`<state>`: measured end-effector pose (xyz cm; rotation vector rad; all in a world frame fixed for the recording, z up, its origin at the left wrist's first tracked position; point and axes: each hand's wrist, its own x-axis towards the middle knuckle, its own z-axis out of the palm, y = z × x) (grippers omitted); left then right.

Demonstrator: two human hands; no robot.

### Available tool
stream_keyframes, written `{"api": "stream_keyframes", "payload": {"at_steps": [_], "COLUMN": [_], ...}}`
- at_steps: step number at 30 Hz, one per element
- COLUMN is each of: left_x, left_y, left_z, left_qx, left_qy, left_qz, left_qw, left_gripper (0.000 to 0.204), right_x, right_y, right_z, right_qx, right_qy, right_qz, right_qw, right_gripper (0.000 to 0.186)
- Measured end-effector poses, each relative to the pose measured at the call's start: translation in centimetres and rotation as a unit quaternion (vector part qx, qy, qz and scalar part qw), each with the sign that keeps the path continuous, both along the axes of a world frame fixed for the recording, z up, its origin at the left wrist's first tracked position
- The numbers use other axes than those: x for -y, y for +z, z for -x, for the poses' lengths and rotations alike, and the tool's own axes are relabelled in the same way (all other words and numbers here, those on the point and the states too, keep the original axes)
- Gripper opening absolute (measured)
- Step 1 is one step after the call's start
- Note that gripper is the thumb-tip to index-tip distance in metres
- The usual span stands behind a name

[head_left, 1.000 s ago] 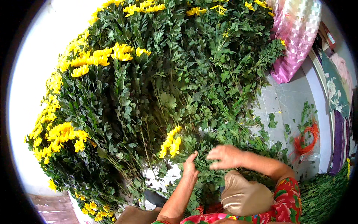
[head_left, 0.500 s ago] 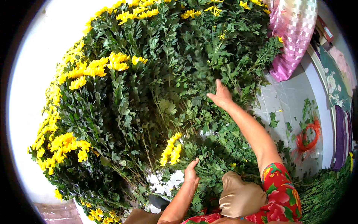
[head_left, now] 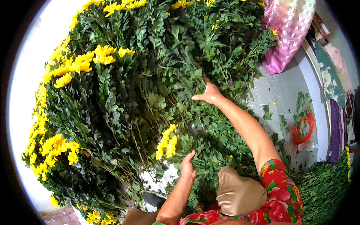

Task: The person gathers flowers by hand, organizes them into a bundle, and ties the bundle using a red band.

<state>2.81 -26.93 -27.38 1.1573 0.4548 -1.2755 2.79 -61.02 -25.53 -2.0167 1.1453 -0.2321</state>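
My left hand is closed at the lower middle around a leafy bunch of chrysanthemums. Its yellow heads stick out just beyond the thumb, and leaves hide most of the fingers. Farther up, my right hand reaches into a big heap of chrysanthemum stems. The thumb and forefinger are spread apart, and the fingertips touch or nearly touch a leafy stem. Leaves partly cover the other fingers.
Yellow flowers line the heap's left side. Orange-red twine lies coiled on the grey tiled floor at right. Pink checked cloth hangs at upper right; more stems lie lower right. Tan fabric covers my knee.
The whole view has shifted, so the heap sits farther left and higher. My right hand has drawn slightly nearer relative to the stems. My left hand stays at its bunch.
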Motion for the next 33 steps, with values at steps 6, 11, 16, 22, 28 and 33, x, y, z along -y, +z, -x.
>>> {"api": "stream_keyframes", "payload": {"at_steps": [6,11,16,22,28,33], "left_x": [-0.1,-1.4,-1.9,-1.4,-1.3,-2.4], "left_y": [0.5,-0.3,-0.8,-0.9,-1.2,-1.9], "left_z": [1.0,1.2,1.2,1.1,1.2,1.4], "left_qx": [0.015,0.0,0.009,0.018,0.002,-0.006], "left_qy": [0.01,0.01,0.027,0.018,0.01,0.042], "left_qz": [-0.005,0.02,0.006,-0.001,-0.012,0.007], "left_qw": [1.0,1.0,1.0,1.0,1.0,0.999], "left_gripper": [0.027,0.031,0.022,0.026,0.031,0.017], "right_x": [-1.7,-1.1,-2.0,-9.1,-16.4,-16.3], "right_y": [-2.6,-1.5,4.0,4.6,-7.7,-8.5], "right_z": [0.0,3.9,16.0,31.4,40.0,38.5], "right_qx": [-0.07,0.133,0.171,-0.025,-0.165,-0.23], "right_qy": [-0.043,-0.008,-0.077,-0.148,-0.193,-0.146], "right_qz": [0.138,-0.067,0.149,0.32,0.307,0.126], "right_qw": [0.987,0.989,0.971,0.936,0.917,0.954], "right_gripper": [0.099,0.051,0.025,0.046,0.06,0.066]}}
